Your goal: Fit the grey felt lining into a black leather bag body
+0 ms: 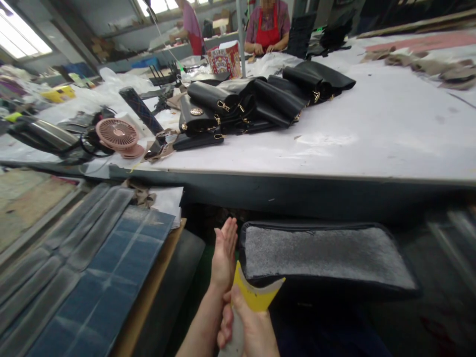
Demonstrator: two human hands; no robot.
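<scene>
My left hand (224, 255) is held up edge-on below the table edge, fingers stretched out straight and together, nothing in it. It stands just left of a black bag panel with a grey fuzzy lining (323, 255). My right hand (248, 329) is at the bottom of the view, closed round a yellow and white scraper-like card (253, 296) whose yellow tip points up, close to my left wrist.
A white worktable (372, 134) carries a row of black handbags (256, 101), a pink fan (117, 135) and a dark bottle (40, 135). Blue and grey strips (96, 277) lie on a board at left. Two people in red aprons (268, 25) work at the far end.
</scene>
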